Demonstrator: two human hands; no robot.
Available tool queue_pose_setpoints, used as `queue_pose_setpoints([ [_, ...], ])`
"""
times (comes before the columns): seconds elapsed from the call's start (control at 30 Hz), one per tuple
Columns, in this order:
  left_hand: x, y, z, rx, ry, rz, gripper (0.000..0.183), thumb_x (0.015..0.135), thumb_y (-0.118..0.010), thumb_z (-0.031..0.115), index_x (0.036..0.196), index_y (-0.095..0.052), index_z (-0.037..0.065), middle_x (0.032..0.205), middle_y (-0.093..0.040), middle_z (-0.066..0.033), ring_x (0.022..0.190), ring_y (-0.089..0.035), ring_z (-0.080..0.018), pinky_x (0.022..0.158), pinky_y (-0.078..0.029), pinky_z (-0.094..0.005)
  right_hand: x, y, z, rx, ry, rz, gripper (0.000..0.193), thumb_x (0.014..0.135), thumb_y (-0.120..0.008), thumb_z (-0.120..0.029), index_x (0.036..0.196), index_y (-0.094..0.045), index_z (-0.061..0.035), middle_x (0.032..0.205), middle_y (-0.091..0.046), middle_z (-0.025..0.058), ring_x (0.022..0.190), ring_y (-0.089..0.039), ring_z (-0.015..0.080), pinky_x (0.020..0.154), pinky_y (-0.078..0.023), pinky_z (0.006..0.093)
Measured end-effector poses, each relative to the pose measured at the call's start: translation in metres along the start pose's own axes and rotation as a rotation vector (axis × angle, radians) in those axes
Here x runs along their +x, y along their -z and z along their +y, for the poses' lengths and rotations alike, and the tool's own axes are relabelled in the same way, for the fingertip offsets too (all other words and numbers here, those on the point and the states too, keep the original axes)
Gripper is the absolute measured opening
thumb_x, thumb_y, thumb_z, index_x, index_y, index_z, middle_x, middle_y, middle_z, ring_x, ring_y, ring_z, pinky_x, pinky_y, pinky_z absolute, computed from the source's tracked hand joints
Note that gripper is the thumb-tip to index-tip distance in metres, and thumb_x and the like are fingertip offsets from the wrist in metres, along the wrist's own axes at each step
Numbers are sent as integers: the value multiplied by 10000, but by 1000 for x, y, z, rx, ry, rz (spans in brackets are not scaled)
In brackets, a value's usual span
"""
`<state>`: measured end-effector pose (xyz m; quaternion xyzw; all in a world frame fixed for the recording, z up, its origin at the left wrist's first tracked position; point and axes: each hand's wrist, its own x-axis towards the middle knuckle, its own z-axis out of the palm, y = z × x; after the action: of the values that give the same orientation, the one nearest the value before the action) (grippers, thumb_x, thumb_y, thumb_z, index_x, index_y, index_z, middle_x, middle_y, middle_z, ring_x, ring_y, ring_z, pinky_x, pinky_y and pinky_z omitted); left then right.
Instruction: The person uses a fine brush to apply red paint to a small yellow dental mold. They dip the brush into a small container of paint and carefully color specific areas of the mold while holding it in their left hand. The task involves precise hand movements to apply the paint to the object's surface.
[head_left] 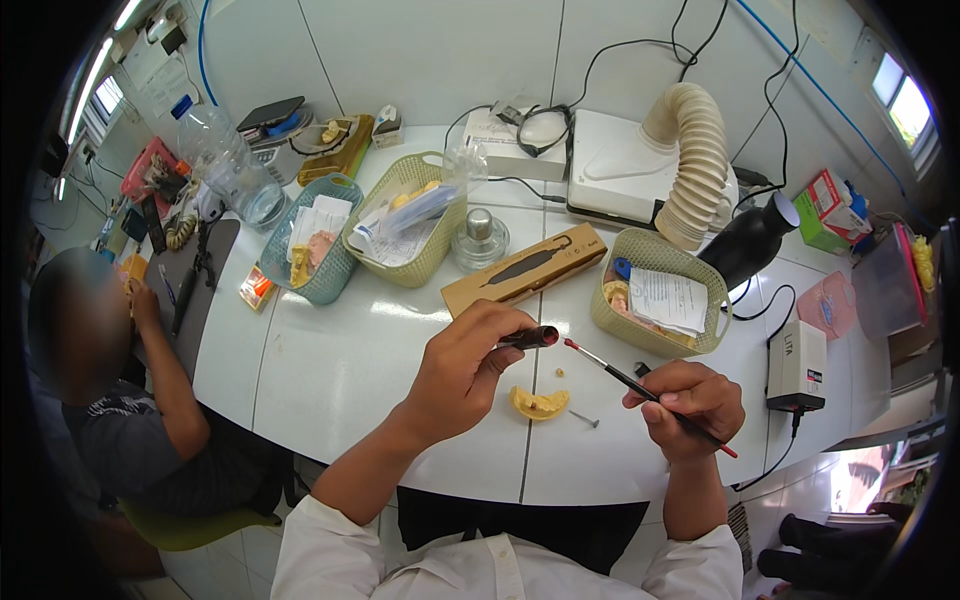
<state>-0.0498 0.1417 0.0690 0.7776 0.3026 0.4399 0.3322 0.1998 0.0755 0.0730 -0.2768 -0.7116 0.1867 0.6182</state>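
Note:
My left hand (462,372) is closed around a small dark bottle (532,338), tilted so its red-stained mouth points to the right. Between the fingers and thumb of my right hand (692,408) is a thin brush (615,371) with a dark handle. Its red-coated tip hovers just outside the bottle's mouth, apart from it. On the white table below lies a yellow dental cast (539,404) shaped like an arch. A tiny yellow piece (560,372) sits behind the cast, and a metal pin (584,419) lies to its right. Beside my right fingers is a small black cap (642,369).
A cardboard box (525,268), a glass burner (481,243) and baskets (655,338) with casts and papers stand beyond my hands. Farther back is a white machine with a ribbed hose (690,150). A control box (797,365) is at right; another person (150,400) sits left.

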Motion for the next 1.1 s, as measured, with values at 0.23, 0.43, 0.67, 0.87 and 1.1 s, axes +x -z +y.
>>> queue_pose_setpoints([
  [0.23, 1, -1, -1, 145, -67, 94, 273, 841, -654, -102, 1104, -646, -28, 1029, -658, -155, 877, -680, -254, 756, -570, -324, -3, 3, 2, -22, 9, -100, 351, 751, -752, 108, 1009, -571, -47, 902, -719, 227, 699, -722, 255, 598, -569, 306],
  [0.43, 0, -1, -1, 39, 12, 85, 264, 884, -680, -32, 1139, -627, -67, 1026, -654, -167, 861, -689, -239, 744, -587, -304, -3, 0, 0, -86, 0, -51, 364, 724, -785, 85, 973, -577, -82, 896, -723, 194, 718, -729, 238, 595, -575, 300],
  [0.67, -7, -5, -1, -191, 132, -57, 272, 955, -666, 85, 1168, -616, -78, 1050, -645, -153, 908, -704, -196, 754, -607, -291, -1, -5, 1, -221, 96, -81, 345, 738, -800, 60, 949, -566, -80, 897, -717, 181, 714, -725, 243, 617, -585, 314],
  [0.87, -9, -3, -2, -424, 245, -75, 300, 987, -634, 129, 1209, -594, -70, 1038, -628, -125, 860, -670, -177, 724, -564, -284, 3, -4, -3, -294, 91, -111, 293, 788, -772, 49, 911, -529, -58, 863, -699, 186, 710, -722, 231, 640, -600, 332],
  [1.1, -7, -1, -2, -547, 297, -164, 277, 1037, -548, 147, 1197, -598, -74, 998, -642, -98, 834, -654, -139, 761, -553, -276, 1, -4, -4, -252, 82, -65, 270, 807, -760, 46, 900, -526, -51, 839, -698, 195, 684, -714, 222, 620, -595, 323],
])
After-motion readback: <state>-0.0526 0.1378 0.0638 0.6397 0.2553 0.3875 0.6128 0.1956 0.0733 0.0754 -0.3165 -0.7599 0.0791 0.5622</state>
